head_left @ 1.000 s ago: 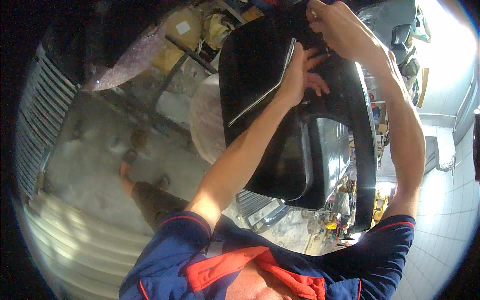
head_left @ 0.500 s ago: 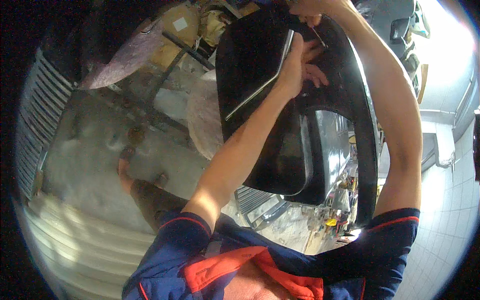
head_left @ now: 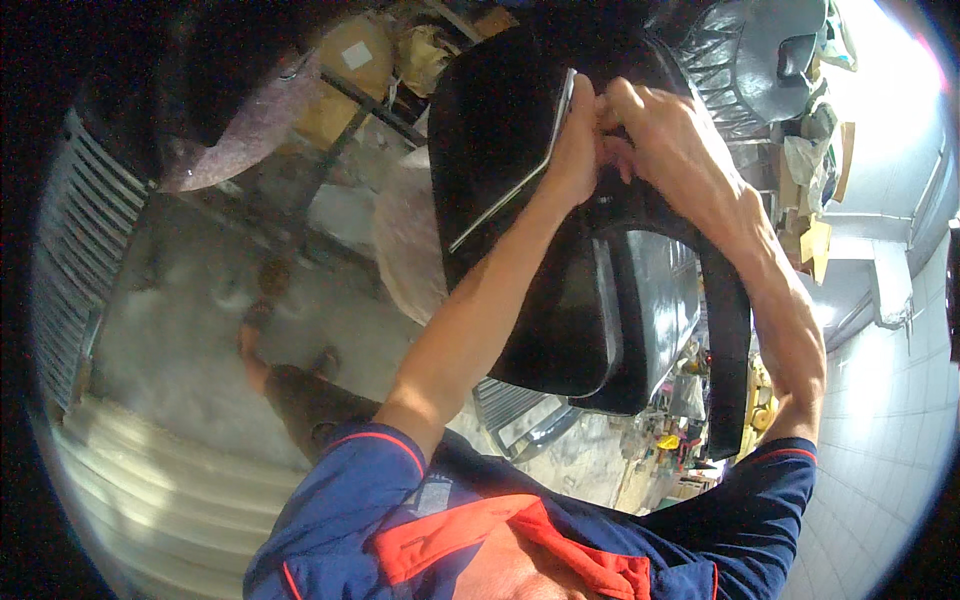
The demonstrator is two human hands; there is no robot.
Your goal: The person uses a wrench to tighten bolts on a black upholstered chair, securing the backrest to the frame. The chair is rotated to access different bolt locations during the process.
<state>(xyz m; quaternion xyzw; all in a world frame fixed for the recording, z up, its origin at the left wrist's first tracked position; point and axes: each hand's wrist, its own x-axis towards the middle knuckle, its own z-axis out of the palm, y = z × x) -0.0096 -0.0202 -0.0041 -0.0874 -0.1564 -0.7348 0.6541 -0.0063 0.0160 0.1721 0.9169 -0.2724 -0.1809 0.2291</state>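
Observation:
My left hand [head_left: 577,152] is over the dark upper panel of a black chair [head_left: 505,105], its fingers bent in towards the right hand. A shiny bent metal rod [head_left: 500,208] runs along its thumb side and slants down to the left; I cannot tell whether the hand grips it. My right hand [head_left: 655,130] meets the left fingertips, its fingers pinched together. Whatever lies between the fingers is hidden. Below the hands, the glossy black part of the chair [head_left: 555,335] curves down, with a black arm-like band [head_left: 728,350] on its right.
A grey slatted piece [head_left: 85,230] stands at the left. Cardboard [head_left: 350,60] and a dark metal bar lie at the upper left. Black padded upholstery [head_left: 745,65] is at the upper right. Small clutter, including something yellow [head_left: 668,441], is below right. Another person's legs [head_left: 300,395] show lower left.
My right hand has come down and left from the panel's top edge to the left hand. A thin light stick seen by it is now hidden. My left fingers, spread before, have bent inward.

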